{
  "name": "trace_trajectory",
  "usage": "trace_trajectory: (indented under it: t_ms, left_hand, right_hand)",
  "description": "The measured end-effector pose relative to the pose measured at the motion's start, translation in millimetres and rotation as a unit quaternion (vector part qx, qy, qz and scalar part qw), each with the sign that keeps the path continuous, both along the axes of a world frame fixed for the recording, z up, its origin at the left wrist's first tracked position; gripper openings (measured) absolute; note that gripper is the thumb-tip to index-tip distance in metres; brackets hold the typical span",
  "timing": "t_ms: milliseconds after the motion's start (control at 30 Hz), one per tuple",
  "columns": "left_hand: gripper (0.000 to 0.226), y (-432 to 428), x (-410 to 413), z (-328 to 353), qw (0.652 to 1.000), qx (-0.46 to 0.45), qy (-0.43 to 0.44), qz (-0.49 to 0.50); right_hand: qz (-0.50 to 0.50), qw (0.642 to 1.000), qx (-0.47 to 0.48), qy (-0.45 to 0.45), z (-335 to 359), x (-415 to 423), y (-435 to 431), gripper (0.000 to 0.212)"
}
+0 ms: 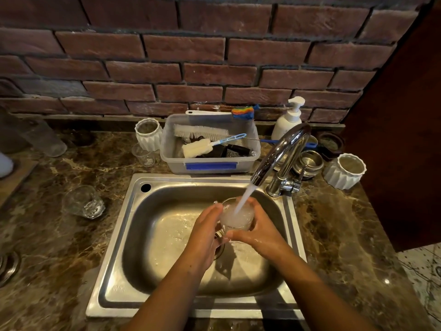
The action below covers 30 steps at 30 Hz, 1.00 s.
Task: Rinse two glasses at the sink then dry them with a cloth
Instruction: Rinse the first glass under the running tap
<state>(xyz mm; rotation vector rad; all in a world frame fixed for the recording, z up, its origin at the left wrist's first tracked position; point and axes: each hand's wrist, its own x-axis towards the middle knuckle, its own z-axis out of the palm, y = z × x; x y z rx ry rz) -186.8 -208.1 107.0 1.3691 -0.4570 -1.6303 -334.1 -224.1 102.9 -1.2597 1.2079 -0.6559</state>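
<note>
My left hand [205,231] and right hand [260,228] curl round glass [236,218] under running faucet [279,154], above sink [167,180].

Plastic tub [176,164] (brushes [200,131] inside), soap dispenser [286,123] beside.

I hold a glass [236,217] over the sink [162,237] with both hands. My left hand [205,232] wraps one side and my right hand [259,226] wraps the other. Water [245,194] runs from the tap [279,151] into it. Another glass [82,201] sits on the counter [71,259], left of the sink.
</note>
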Motion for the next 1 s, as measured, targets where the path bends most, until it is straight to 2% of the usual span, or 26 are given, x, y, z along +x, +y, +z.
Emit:
trace_trajectory:
  t_ms: [100, 200, 300, 467, 700, 833, 1000]
  left_hand:
    - [0.021, 0, 1, -1, 1.000, 0.000, -0.012, 0.005]
    - [0.031, 0, 3, -5, 1.000, 0.000, -0.027, 0.000]
    - [0.036, 0, 3, -3, 1.000, 0.001, -0.025, 0.009]
    - [0.030, 1, 6, -7, 1.000, -0.014, -0.017, 0.010]
    - [0.039, -1, 1, -8, 1.000, -0.003, -0.014, 0.025]
    - [0.040, 1, 4, -9, 1.000, -0.004, -0.013, 0.017]
    - [0.044, 3, 9, -11, 1.000, -0.004, -0.018, 0.017]
  right_hand:
    - [0.025, 1.000, 0.007, -0.003, -2, 4, 1, 0.091]
    - [0.027, 1.000, -0.012, -0.001, -3, 0, 0, 0.081]
    - [0.019, 1.000, -0.018, -0.012, -3, 3, -3, 0.083]
    - [0.047, 0.999, -0.026, 0.006, -6, 5, -1, 0.080]
    - [0.048, 0.998, -0.028, 0.008, -7, 7, -2, 0.086]
    - [0.033, 0.999, -0.041, 0.011, -11, 3, -4, 0.079]
    - [0.049, 0.998, -0.038, 0.006, -14, 5, -2, 0.087]
